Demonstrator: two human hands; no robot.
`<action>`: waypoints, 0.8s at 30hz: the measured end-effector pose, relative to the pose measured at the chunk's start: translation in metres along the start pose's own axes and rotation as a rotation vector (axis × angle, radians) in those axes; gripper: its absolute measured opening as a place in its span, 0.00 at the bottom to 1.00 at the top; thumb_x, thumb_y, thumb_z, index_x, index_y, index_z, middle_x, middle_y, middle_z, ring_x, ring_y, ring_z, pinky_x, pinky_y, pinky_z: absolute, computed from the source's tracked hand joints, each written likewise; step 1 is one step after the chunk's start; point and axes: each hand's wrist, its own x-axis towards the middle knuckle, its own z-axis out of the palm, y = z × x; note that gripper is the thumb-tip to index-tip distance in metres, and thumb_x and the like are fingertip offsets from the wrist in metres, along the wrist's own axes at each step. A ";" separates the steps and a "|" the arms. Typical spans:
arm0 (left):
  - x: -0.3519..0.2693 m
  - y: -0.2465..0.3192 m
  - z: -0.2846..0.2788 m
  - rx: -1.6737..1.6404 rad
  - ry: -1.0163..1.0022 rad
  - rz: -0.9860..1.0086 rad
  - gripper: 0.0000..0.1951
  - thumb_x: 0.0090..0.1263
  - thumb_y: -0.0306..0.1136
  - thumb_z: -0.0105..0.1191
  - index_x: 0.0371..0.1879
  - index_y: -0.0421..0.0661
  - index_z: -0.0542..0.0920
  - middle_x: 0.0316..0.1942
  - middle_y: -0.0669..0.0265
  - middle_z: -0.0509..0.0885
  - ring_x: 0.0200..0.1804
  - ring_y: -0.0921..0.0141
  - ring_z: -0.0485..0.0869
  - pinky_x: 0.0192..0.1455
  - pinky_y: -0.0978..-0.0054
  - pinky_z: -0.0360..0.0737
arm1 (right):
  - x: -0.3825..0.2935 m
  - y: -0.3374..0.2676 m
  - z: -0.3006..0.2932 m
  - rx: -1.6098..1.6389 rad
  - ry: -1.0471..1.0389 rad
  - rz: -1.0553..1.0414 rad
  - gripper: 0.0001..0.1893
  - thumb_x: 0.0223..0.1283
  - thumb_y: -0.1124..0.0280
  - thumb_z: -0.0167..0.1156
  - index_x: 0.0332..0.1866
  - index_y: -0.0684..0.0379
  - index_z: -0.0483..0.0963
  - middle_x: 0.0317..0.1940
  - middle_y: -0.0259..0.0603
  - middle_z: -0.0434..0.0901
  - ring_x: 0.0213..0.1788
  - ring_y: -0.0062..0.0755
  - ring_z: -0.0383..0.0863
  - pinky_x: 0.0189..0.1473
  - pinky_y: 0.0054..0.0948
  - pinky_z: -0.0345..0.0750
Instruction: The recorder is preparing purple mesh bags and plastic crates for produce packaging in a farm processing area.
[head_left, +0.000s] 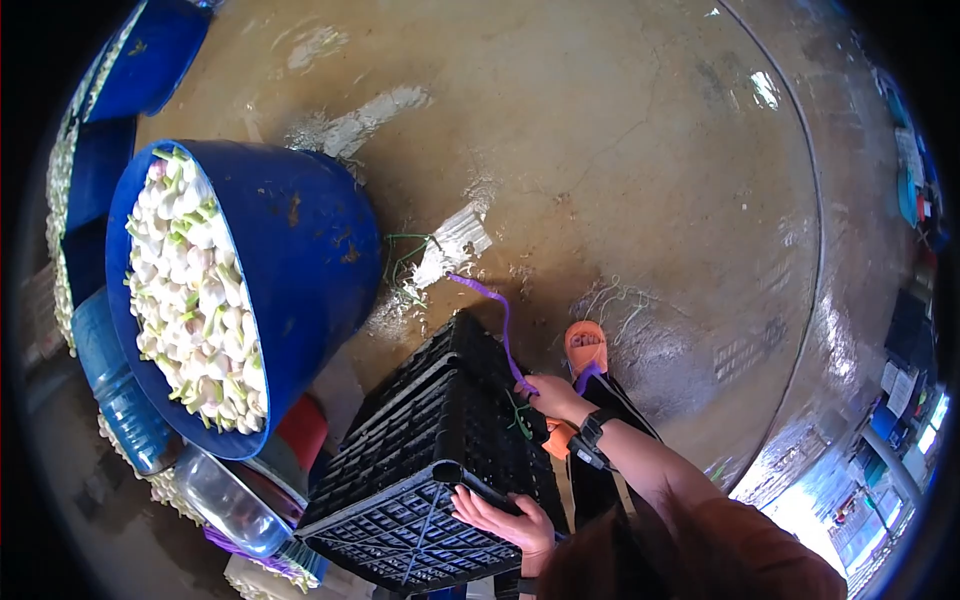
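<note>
My right hand (556, 397), with a black watch on its wrist, grips a purple strap (504, 322). One end of the strap trails onto the wet floor; more purple shows beside my foot. My left hand (510, 521) holds the edge of a black plastic lattice crate (420, 457), its thumb over the rim and its fingers along the near face. What the crate contains cannot be made out. A green string (519, 420) hangs against the crate's side, close to my right hand.
A blue plastic tub (300, 240) full of garlic bulbs (196, 300) stands left of the crate. Beside it lie a blue plastic bottle (124, 375) and a clear container (232, 499). My orange sandal (585, 334) is on the floor. A dark hose or cable (814, 187) crosses the right.
</note>
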 end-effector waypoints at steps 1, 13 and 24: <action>0.000 0.000 -0.001 -0.002 -0.001 -0.002 0.27 0.56 0.26 0.42 0.58 0.33 0.56 0.60 0.45 0.59 0.64 0.47 0.55 0.64 0.44 0.45 | 0.000 -0.003 0.003 0.008 0.019 -0.018 0.09 0.50 0.67 0.49 0.37 0.53 0.73 0.33 0.42 0.78 0.40 0.43 0.77 0.42 0.37 0.72; 0.001 0.002 -0.002 -0.021 0.008 0.004 0.27 0.56 0.25 0.43 0.57 0.33 0.57 0.60 0.45 0.59 0.64 0.47 0.55 0.64 0.43 0.45 | -0.009 -0.017 0.007 0.147 -0.198 0.287 0.12 0.51 0.59 0.55 0.29 0.58 0.74 0.16 0.35 0.77 0.15 0.28 0.76 0.17 0.26 0.72; 0.000 -0.001 -0.002 -0.054 0.012 -0.002 0.28 0.53 0.26 0.44 0.56 0.32 0.58 0.59 0.45 0.61 0.63 0.47 0.55 0.64 0.43 0.44 | 0.005 -0.012 0.009 -0.128 -0.244 0.178 0.14 0.46 0.58 0.55 0.34 0.54 0.77 0.32 0.48 0.78 0.38 0.48 0.77 0.40 0.41 0.72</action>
